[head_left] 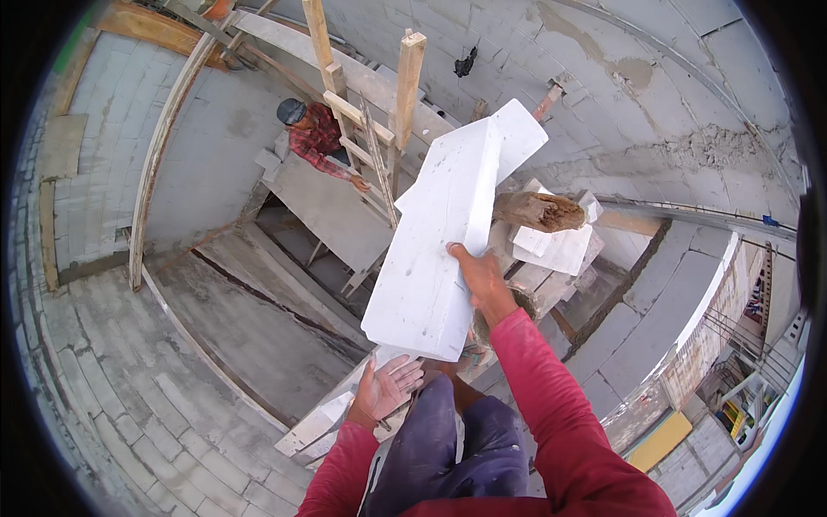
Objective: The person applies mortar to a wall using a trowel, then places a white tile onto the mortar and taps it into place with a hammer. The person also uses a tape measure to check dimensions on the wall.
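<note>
My right hand (478, 280) grips the right long edge of a white lightweight block (426, 258), its thumb on the upper face. Another white block (521, 142) lies just beyond it, partly hidden by the held one. My left hand (388, 388) is open, palm up and fingers apart, just below the held block’s near end, with a small gap visible. A rough wooden pole (538, 209) with a broken end lies to the right of the blocks, over more white pieces (551, 250).
A co-worker in a checked shirt (314, 142) reaches toward a wooden ladder (403, 82) at upper left-centre. A grey board (319, 220) lies below them, beside a dark opening. Block walls (655, 77) surround the space; a long plank (215, 345) edges the left floor.
</note>
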Action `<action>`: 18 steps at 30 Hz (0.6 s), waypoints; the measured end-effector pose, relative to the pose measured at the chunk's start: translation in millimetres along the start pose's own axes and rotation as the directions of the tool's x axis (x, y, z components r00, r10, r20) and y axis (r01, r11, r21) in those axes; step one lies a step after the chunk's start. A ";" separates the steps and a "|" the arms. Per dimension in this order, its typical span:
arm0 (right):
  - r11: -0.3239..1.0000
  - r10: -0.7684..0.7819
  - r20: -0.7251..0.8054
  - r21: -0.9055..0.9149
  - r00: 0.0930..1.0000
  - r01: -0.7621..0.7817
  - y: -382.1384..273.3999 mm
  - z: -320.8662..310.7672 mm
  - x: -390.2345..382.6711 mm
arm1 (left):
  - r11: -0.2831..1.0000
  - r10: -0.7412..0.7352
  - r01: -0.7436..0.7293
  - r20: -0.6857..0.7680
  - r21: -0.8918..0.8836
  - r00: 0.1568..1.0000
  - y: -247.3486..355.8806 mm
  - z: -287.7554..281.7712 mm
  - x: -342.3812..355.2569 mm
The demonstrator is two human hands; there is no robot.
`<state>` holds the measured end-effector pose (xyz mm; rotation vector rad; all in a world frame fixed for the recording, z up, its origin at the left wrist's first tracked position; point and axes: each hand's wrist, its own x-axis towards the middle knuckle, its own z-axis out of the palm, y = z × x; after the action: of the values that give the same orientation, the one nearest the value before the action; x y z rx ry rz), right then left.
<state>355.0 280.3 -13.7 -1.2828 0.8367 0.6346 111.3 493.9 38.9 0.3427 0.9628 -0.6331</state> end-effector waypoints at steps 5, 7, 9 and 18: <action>0.990 0.136 0.226 -0.060 0.965 -0.126 -40.7 -7.0 -166.8 | 0.980 0.194 -0.195 0.017 0.049 0.981 41.3 34.6 -54.4; 0.983 0.114 0.285 -0.173 0.952 -0.066 -64.9 -16.3 -229.1 | 0.989 0.138 -0.142 0.091 0.039 0.986 58.0 58.1 -47.1; 0.922 0.085 0.274 -0.386 0.958 0.028 -76.1 -34.1 -275.4 | 0.995 0.082 -0.088 0.141 0.041 0.987 58.4 80.0 -43.0; 0.545 -0.135 0.343 -0.758 0.930 0.358 -170.5 -116.4 -444.0 | 0.900 0.332 -0.403 0.339 0.164 0.880 -13.0 209.6 -96.1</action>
<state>221.0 152.9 439.8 -2.0667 0.0795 0.9782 199.9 404.8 232.6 0.6032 0.5060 -0.4264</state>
